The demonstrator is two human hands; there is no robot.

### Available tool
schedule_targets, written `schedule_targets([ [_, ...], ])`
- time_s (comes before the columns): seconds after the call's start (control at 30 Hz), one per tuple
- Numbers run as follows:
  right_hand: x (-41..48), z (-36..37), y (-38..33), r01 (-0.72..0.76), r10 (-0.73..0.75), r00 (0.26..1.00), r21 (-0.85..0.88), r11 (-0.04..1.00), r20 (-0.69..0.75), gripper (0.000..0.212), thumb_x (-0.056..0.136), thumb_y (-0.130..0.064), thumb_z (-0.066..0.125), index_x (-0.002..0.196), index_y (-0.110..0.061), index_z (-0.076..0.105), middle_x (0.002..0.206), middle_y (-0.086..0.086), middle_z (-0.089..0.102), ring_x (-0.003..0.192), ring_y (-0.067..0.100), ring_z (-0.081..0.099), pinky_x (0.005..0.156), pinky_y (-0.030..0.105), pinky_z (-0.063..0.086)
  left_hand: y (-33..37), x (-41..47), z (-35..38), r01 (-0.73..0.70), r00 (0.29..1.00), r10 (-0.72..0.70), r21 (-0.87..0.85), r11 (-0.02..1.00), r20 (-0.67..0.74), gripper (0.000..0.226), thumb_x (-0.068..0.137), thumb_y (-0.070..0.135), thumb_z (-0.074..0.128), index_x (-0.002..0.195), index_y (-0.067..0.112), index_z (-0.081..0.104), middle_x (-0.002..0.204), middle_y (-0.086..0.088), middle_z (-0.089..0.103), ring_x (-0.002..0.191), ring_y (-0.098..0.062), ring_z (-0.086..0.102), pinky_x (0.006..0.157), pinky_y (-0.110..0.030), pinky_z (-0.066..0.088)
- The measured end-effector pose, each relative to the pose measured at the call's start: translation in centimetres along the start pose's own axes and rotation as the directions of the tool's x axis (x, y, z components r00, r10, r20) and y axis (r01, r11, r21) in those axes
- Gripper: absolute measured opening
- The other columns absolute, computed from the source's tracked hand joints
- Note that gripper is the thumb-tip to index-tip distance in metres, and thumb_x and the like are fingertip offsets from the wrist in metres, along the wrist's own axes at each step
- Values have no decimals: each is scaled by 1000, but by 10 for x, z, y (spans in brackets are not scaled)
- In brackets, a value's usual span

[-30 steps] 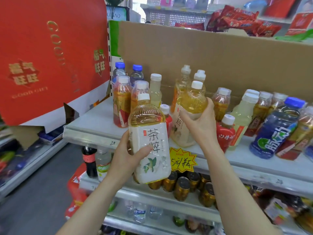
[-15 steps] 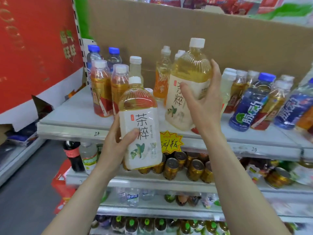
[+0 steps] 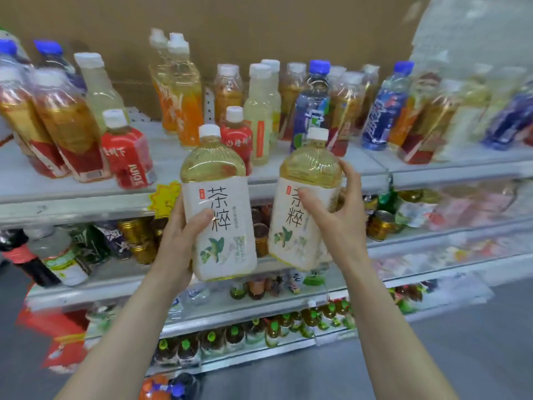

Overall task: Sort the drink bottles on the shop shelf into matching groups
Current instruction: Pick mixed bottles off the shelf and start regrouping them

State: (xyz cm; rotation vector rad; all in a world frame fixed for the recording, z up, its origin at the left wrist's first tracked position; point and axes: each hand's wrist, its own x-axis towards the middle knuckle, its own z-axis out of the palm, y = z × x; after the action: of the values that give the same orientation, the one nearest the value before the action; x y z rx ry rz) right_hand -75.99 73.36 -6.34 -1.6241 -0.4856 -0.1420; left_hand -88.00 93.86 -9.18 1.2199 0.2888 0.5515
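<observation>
Two grips occupied. Left grip (image 3: pixel 176 249) wrapped round left tea bottle (image 3: pixel 219 215), thumb across its white label. Right grip (image 3: pixel 337 226) holds right tea bottle (image 3: pixel 302 203), thumb on label, fingers (image 3: pixel 350 181) behind. Both bottles same kind: pale yellow tea, white caps; side by side, not touching, tops leaning slightly apart, in front of top shelf (image 3: pixel 72 206) edge, off it. On shelf behind: red-labelled bottle (image 3: pixel 128 157), blue-capped bottle (image 3: pixel 313 111), mixed others standing.

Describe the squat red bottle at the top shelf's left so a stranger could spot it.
On the top shelf, left of the left hand, tall amber bottles stand grouped. Just right of them stands the squat red bottle: much shorter, body wrapped in red, white cap.
</observation>
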Motion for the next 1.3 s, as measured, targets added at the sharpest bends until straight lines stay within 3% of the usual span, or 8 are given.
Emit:
schedule_targets([
  [0.1,-3,-64,17,-58,57,998,-19,998,-30,68,83,-31,82,137,-45,42,114,-29,65,105,1,68,91,44,59,-31,-11,60,78,996,-77,-21,997,43,58,72,27,76,125,28,54,101,2,76,83,-16,74,59,-34,59],
  [0.23,-1,-156,40,-102,94,990,-71,992,-106,69,80,-32,84,134,-48,43,117,-26,64,105,2,67,91,42,59,-71,-20,144,129,986,-126,-24,991,111,55,77,32,63,130,22,52,109,-6,74,88,-23,74,63,-40,60],
  [0.37,5,-240,57,-131,106,975,-121,984,-194,69,79,-30,85,131,-49,45,117,-23,65,102,-1,67,91,42,59,-103,-22,227,178,969,-168,-42,983,181,52,77,32,63,127,21,52,116,-12,70,94,-29,72,74,-50,60],
  [0.47,14,-291,69,-160,122,958,-133,978,-258,69,79,-29,85,130,-51,45,114,-30,63,103,1,67,92,43,58,-120,-17,278,188,952,-180,-6,982,246,69,69,40,72,131,18,51,118,-14,70,98,-31,71,76,-49,59],
  [0.6,32,-349,86,-182,121,928,-148,972,-351,72,76,-34,86,132,-52,45,124,-10,64,108,11,67,93,47,57,-141,-1,341,185,933,-185,28,982,309,84,59,49,81,131,16,51,119,-15,69,101,-35,70,77,-49,59],
  [0.83,94,-450,116,-181,78,893,-195,964,-443,71,76,-32,86,130,-56,46,125,-10,65,107,8,67,94,44,57,-186,52,459,154,904,-150,21,988,400,69,66,42,74,128,19,53,117,-14,70,98,-32,71,79,-50,58],
  [1.1,180,-561,146,-212,59,825,-211,954,-562,73,80,-28,85,138,-45,44,117,-17,64,98,-2,66,91,39,58,-222,115,616,180,832,-160,13,984,531,62,67,40,73,123,24,54,110,-8,73,93,-27,73,68,-37,58],
  [1.3,234,-644,173,-191,41,818,-204,960,-573,69,81,-27,84,137,-43,46,122,-12,65,99,-1,67,91,38,59,-250,142,717,187,796,-185,57,981,576,46,79,32,64,122,31,51,114,-9,71,94,-28,73,70,-43,57],
])
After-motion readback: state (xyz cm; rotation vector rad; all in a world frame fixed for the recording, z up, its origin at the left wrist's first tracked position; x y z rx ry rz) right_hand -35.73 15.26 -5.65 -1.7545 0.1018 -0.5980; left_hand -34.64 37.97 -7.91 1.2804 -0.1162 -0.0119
